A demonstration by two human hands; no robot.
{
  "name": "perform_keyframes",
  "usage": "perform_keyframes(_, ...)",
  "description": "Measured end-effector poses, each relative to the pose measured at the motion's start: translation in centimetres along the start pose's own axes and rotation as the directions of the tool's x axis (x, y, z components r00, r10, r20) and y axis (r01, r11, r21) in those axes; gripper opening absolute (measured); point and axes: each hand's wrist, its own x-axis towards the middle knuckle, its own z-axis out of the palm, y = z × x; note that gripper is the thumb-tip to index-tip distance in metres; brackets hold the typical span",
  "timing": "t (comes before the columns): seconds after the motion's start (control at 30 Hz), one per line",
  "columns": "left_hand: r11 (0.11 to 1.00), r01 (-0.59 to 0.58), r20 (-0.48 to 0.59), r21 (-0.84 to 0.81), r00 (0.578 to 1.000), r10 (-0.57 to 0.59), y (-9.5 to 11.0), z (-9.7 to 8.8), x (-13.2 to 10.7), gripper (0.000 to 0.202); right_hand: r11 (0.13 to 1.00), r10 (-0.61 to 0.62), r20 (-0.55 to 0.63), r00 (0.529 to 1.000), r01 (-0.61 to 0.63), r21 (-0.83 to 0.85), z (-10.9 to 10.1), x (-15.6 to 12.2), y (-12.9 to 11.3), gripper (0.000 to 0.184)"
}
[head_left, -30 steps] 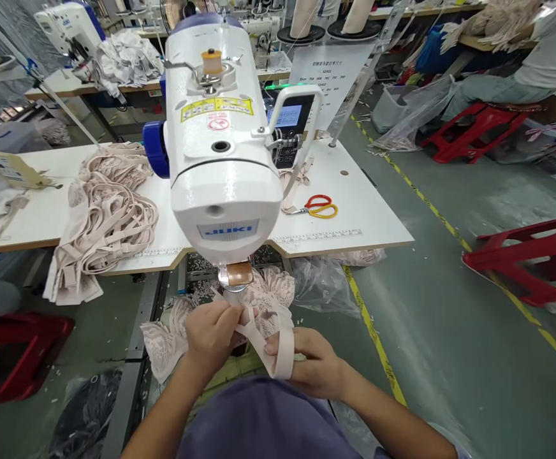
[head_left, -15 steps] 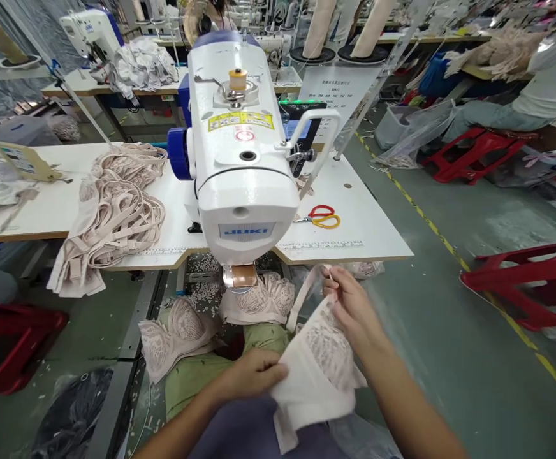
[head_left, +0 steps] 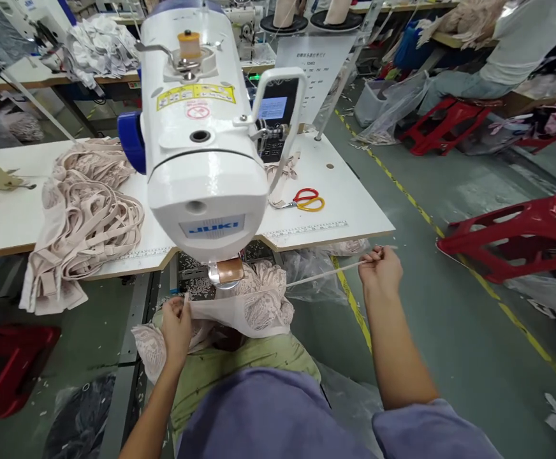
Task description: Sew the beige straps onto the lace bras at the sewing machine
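Observation:
A pale pink bra (head_left: 230,312) with lace cups is stretched sideways over my lap, below the needle area of the white sewing machine (head_left: 206,185). My left hand (head_left: 176,328) pinches the end of its side band. Out to the right, my right hand (head_left: 380,271) is closed on the bra's shoulder strap (head_left: 326,275), which runs taut from the cup. Another lace bra piece (head_left: 150,350) lies on my left thigh, partly hidden by my left forearm. The machine's presser area is hidden behind its head.
A heap of pink bras and straps (head_left: 91,217) lies on the table's left side. Red and yellow scissors (head_left: 309,200) rest at the right, near a control panel (head_left: 273,108). Red stools (head_left: 512,236) stand on the floor; a seated person (head_left: 526,57) is at the far right.
My left hand has moved left and up to the band's end. My right hand has gone right along the strap, so the bra, earlier hanging tilted, is now stretched crosswise. The view has shifted right.

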Motion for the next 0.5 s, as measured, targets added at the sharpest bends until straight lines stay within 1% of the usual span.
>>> perform_keyframes(0.03,1.000,0.001,-0.061,0.014,0.998,0.000,0.3,0.4,0.2,0.041,1.000,-0.009,0.029,1.000,0.009,-0.018,0.4,-0.9,0.2,0.029)
perform_keyframes(0.07,1.000,-0.007,-0.098,0.030,0.995,0.010,0.8,0.8,0.3,0.041,0.999,-0.002,0.068,0.998,0.005,-0.034,0.9,-2.2,0.5,0.028)
perform_keyframes(0.1,0.999,-0.028,-0.110,0.047,0.993,0.033,1.4,0.9,0.4,0.040,0.997,0.017,0.139,0.990,-0.006,-0.075,1.3,-3.8,0.9,0.027)
perform_keyframes(0.13,0.996,-0.063,-0.096,0.060,0.993,0.069,2.2,0.9,0.4,0.038,0.991,0.047,0.231,0.972,-0.016,-0.136,1.6,-5.8,1.3,0.029)
perform_keyframes(0.17,0.991,-0.113,-0.055,0.068,0.992,0.116,3.1,0.8,0.3,0.036,0.976,0.082,0.341,0.937,-0.007,-0.216,2.0,-8.0,1.7,0.029)
perform_keyframes(0.2,0.983,-0.173,0.008,0.065,0.985,0.173,4.1,0.6,0.1,0.033,0.931,0.134,0.511,0.849,0.068,-0.358,2.2,-10.2,2.0,0.026)
perform_keyframes(0.23,0.970,-0.238,0.085,0.050,0.969,0.233,5.2,0.3,-0.2,0.031,0.870,0.181,0.646,0.741,0.185,-0.456,2.4,-12.6,2.2,0.023)
perform_keyframes(0.27,0.955,-0.297,0.166,0.023,0.943,0.289,6.3,0.0,-0.7,0.029,0.807,0.236,0.745,0.624,0.301,-0.508,2.6,-14.8,2.3,0.021)
perform_keyframes(0.3,0.935,-0.354,0.249,-0.009,0.905,0.345,7.4,-0.4,-1.3,0.028,0.750,0.300,0.810,0.504,0.401,-0.526,2.8,-16.8,2.4,0.018)
perform_keyframes(0.33,0.913,-0.406,0.329,-0.039,0.858,0.395,8.4,-0.8,-2.1,0.027,0.713,0.347,0.852,0.393,0.479,-0.512,2.9,-18.6,2.4,0.015)
perform_keyframes(0.37,0.887,-0.457,0.408,-0.065,0.799,0.441,9.2,-1.2,-2.8,0.026,0.690,0.379,0.876,0.299,0.539,-0.482,3.1,-20.1,2.3,0.012)
perform_keyframes(0.4,0.858,-0.508,0.480,-0.080,0.735,0.480,9.9,-1.5,-3.6,0.026,0.676,0.395,0.891,0.224,0.586,-0.447,3.2,-21.2,2.3,0.010)
perform_keyframes(0.43,0.829,-0.554,0.532,-0.077,0.680,0.505,10.4,-1.9,-4.4,0.026,0.666,0.395,0.903,0.172,0.623,-0.410,3.3,-22.0,2.2,0.009)
perform_keyframes(0.47,0.800,-0.597,0.564,-0.059,0.641,0.520,10.6,-2.2,-5.0,0.026,0.654,0.387,0.911,0.140,0.655,-0.379,3.5,-22.6,2.1,0.010)
perform_keyframes(0.5,0.774,-0.633,0.575,-0.028,0.623,0.530,10.7,-2.4,-5.5,0.025,0.639,0.382,0.916,0.123,0.680,-0.358,3.6,-22.9,2.0,0.011)
